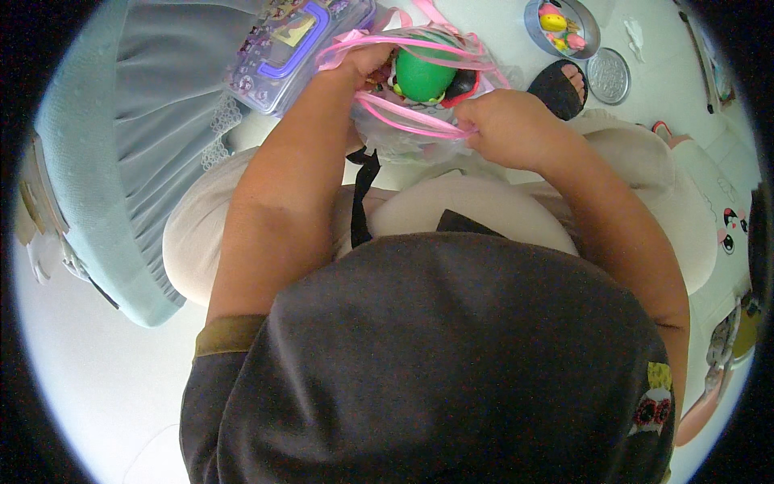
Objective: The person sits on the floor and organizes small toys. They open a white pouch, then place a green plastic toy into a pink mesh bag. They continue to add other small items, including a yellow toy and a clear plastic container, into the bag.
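Observation:
A clear plastic bag (pixel 407 145) with pink edging and handles sits in front of my lap, its mouth held wide. Inside it lie a round green thing (pixel 425 74), perhaps a ball or toy, and darker red and black items that I cannot make out. My right hand (pixel 509 127) is closed on the pink edge at the bag's right side. At the left of the mouth, my left hand (pixel 371 64) reaches in, its fingers mostly hidden among the contents.
A clear case with a purple handle (pixel 300 56) stands left of the bag. Far right are a round tin (pixel 595 26) with small colourful pieces, its silver lid (pixel 609 77) and my foot in a black sandal (pixel 558 89). A grey-skirted, pale blue bed or sofa (pixel 89 161) borders the left.

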The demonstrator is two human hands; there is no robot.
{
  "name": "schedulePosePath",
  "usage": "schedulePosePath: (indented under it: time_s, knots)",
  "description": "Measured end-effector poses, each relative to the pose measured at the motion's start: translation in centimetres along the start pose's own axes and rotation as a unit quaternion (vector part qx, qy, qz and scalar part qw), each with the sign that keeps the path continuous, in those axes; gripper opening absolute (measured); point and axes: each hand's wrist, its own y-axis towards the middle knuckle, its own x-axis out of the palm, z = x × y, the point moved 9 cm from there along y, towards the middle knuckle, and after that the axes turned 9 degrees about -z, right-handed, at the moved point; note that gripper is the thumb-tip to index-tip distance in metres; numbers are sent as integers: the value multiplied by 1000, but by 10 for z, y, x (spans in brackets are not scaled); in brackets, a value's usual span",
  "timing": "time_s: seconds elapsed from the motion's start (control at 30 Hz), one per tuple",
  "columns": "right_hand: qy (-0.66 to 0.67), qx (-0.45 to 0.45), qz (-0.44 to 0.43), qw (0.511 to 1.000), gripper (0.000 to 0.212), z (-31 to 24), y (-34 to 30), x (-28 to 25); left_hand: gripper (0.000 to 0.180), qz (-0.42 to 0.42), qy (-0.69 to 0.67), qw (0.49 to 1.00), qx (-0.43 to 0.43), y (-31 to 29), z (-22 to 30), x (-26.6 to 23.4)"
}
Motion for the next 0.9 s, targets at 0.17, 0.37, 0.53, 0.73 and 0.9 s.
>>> schedulePosePath:
  time_s: [0.17, 0.37, 0.53, 0.73, 0.9]
  knots:
    - [-21, 12, -5, 1000, 17, 5, 1, 0, 31, -39, -105, 993, 43, -11, 20, 28]
    - [61, 4, 65, 996, 28, 10, -2, -23, 41, -124, -31, 992, 20, -48, 61, 74]
    - [42, 9, 190, 981, 40, 7, 0, -43, 38, -187, -58, 978, 71, -42, 58, 97]
    - [11, 46, 162, 986, 47, 17, 10, -24, 40, -205, -47, 976, 46, -67, 66, 95]
    - [-37, 30, 167, 985, 44, 0, 19, -27, 45, -240, -69, 968, 35, -66, 61, 102]
